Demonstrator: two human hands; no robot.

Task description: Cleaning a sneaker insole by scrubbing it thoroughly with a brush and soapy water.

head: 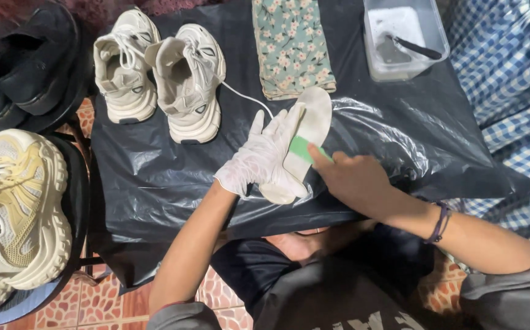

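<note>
A pale shoe insole (311, 122) lies on the black plastic sheet (167, 171) at mid table. My left hand (263, 156), in a thin white glove, lies flat on the insole and pins it down. My bare right hand (353, 178) presses a green scrubbing pad (301, 148) against the insole's lower half. A dark bracelet (440, 223) is on my right wrist.
Two cream sneakers (158, 73) stand at the back left, one trailing a white lace (248, 98). Beside them lies a floral cloth (292, 46). A clear tub (404, 38) holding a brush sits at back right. More shoes (14, 208) rest on stools to the left. Blue checked fabric (509, 79) is right.
</note>
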